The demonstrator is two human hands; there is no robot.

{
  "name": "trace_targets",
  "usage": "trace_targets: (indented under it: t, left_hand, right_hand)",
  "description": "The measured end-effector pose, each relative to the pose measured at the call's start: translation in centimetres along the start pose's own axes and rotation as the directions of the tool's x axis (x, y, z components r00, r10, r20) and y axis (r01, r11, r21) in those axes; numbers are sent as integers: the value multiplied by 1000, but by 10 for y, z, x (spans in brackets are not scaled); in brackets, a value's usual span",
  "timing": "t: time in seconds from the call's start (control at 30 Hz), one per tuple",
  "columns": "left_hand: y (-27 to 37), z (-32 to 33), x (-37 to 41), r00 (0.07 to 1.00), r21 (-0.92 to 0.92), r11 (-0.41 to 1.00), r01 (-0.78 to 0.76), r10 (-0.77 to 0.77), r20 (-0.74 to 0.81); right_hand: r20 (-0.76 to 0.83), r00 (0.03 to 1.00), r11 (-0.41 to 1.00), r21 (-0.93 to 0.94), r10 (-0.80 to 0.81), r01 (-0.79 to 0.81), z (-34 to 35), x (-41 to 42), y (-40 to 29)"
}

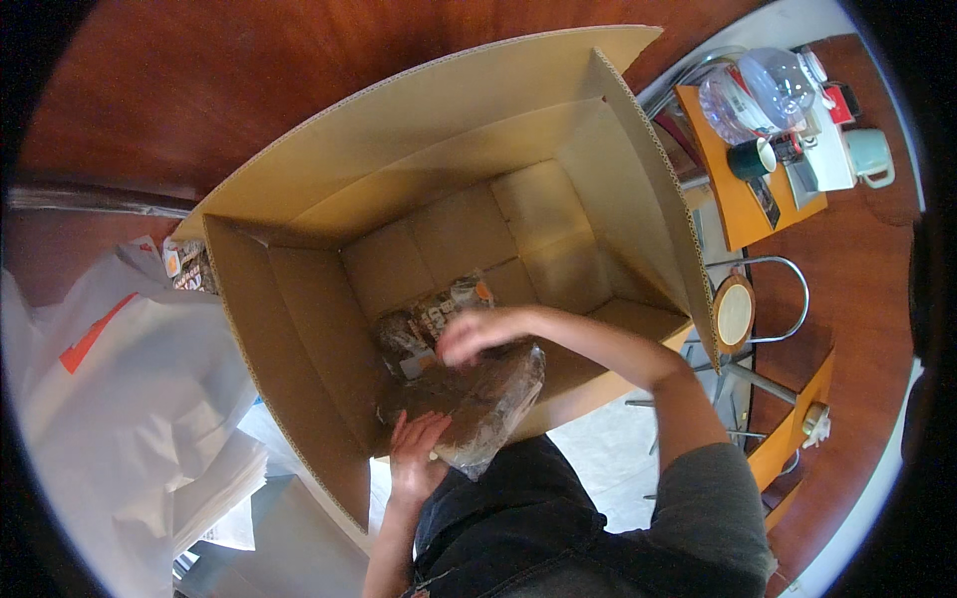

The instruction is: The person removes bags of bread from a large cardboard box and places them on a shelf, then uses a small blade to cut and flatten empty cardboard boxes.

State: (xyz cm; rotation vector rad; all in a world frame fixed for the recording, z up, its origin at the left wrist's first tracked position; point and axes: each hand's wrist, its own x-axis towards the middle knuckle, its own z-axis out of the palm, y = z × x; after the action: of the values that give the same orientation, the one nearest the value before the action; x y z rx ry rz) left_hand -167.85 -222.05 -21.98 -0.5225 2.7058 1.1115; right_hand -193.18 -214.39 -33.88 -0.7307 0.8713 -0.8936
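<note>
A large open cardboard box point(463, 224) stands before me, its flaps raised. Low in its near left part lies a dark printed packet point(419, 321) in shiny plastic wrapping. Over that packet is my right hand point(478, 336), blurred, with the fingers curled; whether it grips anything is hidden. Clear plastic wrapping point(516, 396) bulges at the near side of the box, with brown showing through it. My left hand point(420, 448) lies against the left end of this wrapping, its fingers over the edge and its grip unclear.
White plastic bags point(142, 381) crowd the left side, beside another printed packet point(191, 265) and stacked papers point(224, 486). At right, a small wooden table point(729, 187) holds a large water bottle point(762, 93), a dark mug point(750, 158) and a pale green mug point(869, 158). A metal-framed chair point(792, 299) stands nearby.
</note>
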Motion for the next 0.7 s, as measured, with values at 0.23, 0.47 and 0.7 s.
trace_targets:
  t: [0.23, 0.47, 0.7]
  left_hand:
    - [-1, 25, -12, 987, 23, 1000, 7, -3, -162]
    - [-3, 28, -10, 986, 15, 1000, 20, -17, -168]
    - [-7, 34, -17, 982, 7, 1000, 23, -21, -187]
  right_hand:
    - [-575, 808, 343, -739, 127, -580, -94, 78, 139]
    - [-638, 768, 420, -680, 65, -601, -105, 94, 178]
    - [-647, 754, 604, -648, -114, -464, -87, 77, 177]
